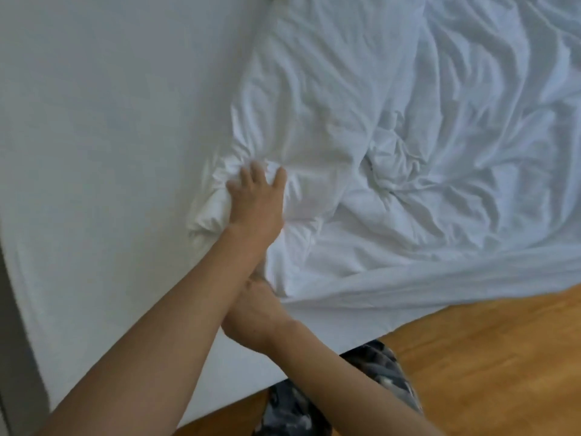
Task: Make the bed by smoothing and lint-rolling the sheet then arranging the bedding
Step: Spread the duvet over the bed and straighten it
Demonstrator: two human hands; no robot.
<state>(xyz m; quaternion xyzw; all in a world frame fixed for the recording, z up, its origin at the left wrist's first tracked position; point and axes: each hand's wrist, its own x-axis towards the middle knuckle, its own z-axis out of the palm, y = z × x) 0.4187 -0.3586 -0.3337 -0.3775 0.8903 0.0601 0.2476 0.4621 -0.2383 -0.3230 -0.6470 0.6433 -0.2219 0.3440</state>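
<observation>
Duvet lies crumpled over the right half, fitted sheet bare on the left. Your left hand presses spread fingers into its bunched edge to shove it aside; right hand pinches the hem.

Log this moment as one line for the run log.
phase: smoothing | left hand: fingers spread, pressing crumpled duvet edge | right hand: at duvet's lower edge, grip unclear | fitted sheet: smooth
</observation>
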